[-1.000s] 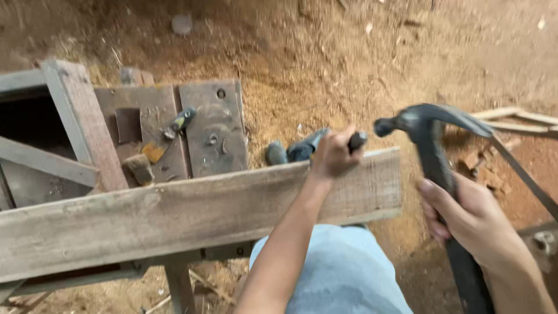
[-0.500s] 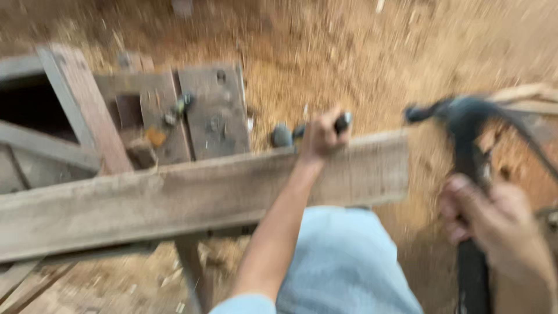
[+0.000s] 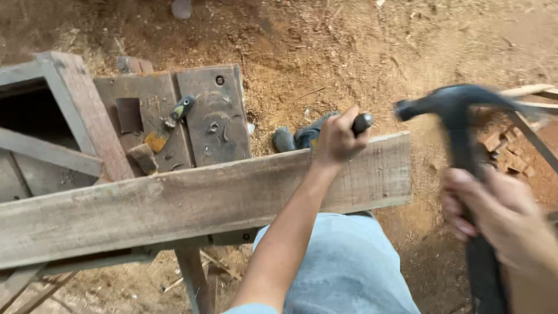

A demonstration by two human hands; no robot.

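My left hand (image 3: 336, 141) is closed around a dark-handled tool (image 3: 362, 122) held at the far edge of a long weathered plank (image 3: 174, 203). Only the tool's black butt end shows above my fist; its tip is hidden. My right hand (image 3: 494, 218) grips the black handle of a claw hammer (image 3: 450, 102) on the right. The hammer's head hangs in the air, a short gap to the right of the tool's butt end. The hammer and my right hand are blurred by motion.
The plank lies across a rough wooden bench (image 3: 75, 116) of old boards (image 3: 212, 116), with a small yellow-and-black tool (image 3: 181, 109) on them. My blue-trousered leg (image 3: 343, 267) is below the plank and a shoe (image 3: 286, 140) beyond it. Sawdust-covered dirt (image 3: 349, 52), broken bricks (image 3: 505, 152) and wood strips (image 3: 529, 90) lie around.
The hammer head, which was right against the tool's butt end a second ago, has drawn back to the right. My left hand still holds the tool at the plank.
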